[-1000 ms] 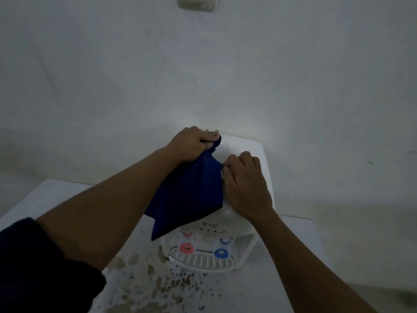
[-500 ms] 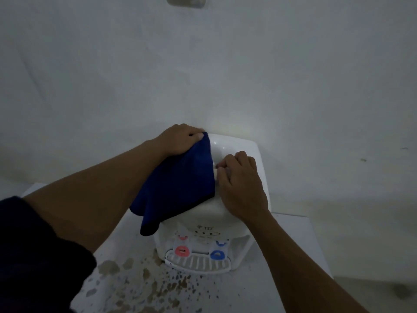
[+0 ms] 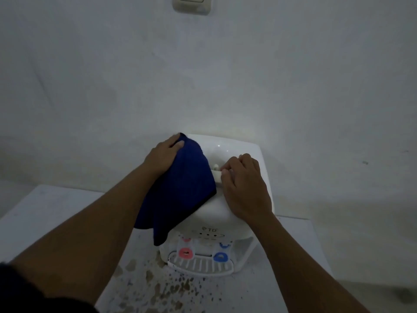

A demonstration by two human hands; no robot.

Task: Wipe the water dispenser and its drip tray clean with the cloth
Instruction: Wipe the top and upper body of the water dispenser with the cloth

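- Nearest the camera, your dark sleeve (image 3: 33,290) fills the bottom-left corner, and both bare forearms reach forward from there.
- Just past it, the white bench (image 3: 45,213) shows a patch of brown spots and stains (image 3: 162,288) right in front of the machine.
- Next comes the drip tray (image 3: 200,266), white and slatted, sitting at the foot of the water dispenser (image 3: 216,213), with the stains running up to its front edge.
- Above the tray you've got the red tap (image 3: 185,253) on the left and the blue tap (image 3: 220,257) on the right, uncovered.
- Over the dispenser's top left side hangs the blue cloth (image 3: 180,190); its lower corner dangles down the front, ending just above the red tap.
- Your left hand (image 3: 163,155) has its grip closed on the cloth's upper end, thumb pressed on the fabric, at the back left of the dispenser's top.
- Your right hand (image 3: 244,186) lies on the dispenser's top just right of the cloth, fingers curled down at the lip of the round well; whether that grip pinches anything, you can't tell from here.
- Farther back, the dispenser's rear edge stands close against the white wall (image 3: 293,86).
- Highest up, a wall switch (image 3: 191,4) sits at the top edge.
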